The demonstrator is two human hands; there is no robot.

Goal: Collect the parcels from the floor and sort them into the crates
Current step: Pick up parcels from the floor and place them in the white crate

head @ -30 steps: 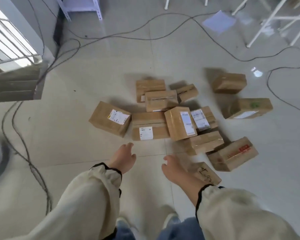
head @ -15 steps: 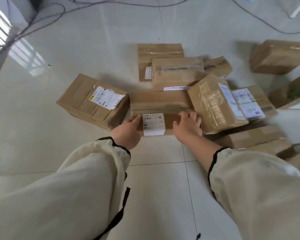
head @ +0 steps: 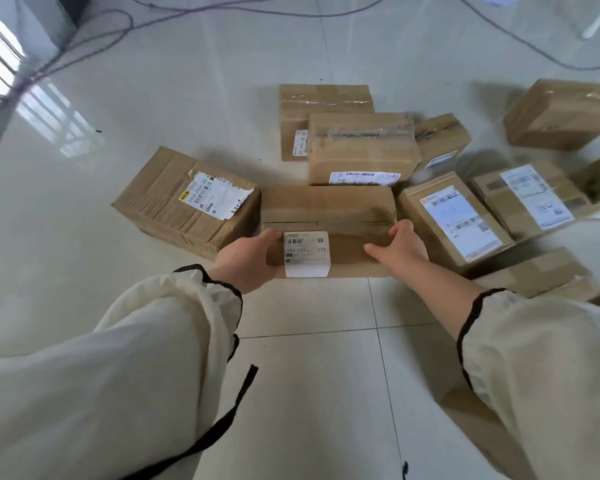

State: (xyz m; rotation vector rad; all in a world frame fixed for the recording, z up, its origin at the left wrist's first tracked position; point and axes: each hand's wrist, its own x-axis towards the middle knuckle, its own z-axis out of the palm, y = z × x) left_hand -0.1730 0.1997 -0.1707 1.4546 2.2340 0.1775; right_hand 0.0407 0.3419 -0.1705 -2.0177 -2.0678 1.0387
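pale glossy floor tiles (head: 187,81) with dark grout lines, and thin cables (head: 222,8) looping across the far part. the near floor, between the two cream sleeves, is bare tile, and so is the wide stretch to the left.

the front parcel (head: 326,209), a brown carton with a white barcode label (head: 306,253) on its near face, lies at the near edge of the heap. the left hand (head: 246,261) grips its near left corner, thumb on top by the label. the right hand (head: 400,249) grasps the right end, fingers curled over the top edge and thumb against the near face. whether the carton is off the tiles i cannot tell.

it is hemmed in on three sides. a creased carton with a torn label (head: 174,202) sits just beside its left end, turned at an angle. a taped carton (head: 361,143) lies close behind it, with another carton (head: 323,98) behind that. a tilted carton with a large label (head: 447,220) stands right beside the right hand. a second labelled carton (head: 527,199) and a small carton (head: 440,133) crowd further right, a low carton (head: 541,275) lies near the right forearm, and one carton (head: 561,112) lies apart at far right.
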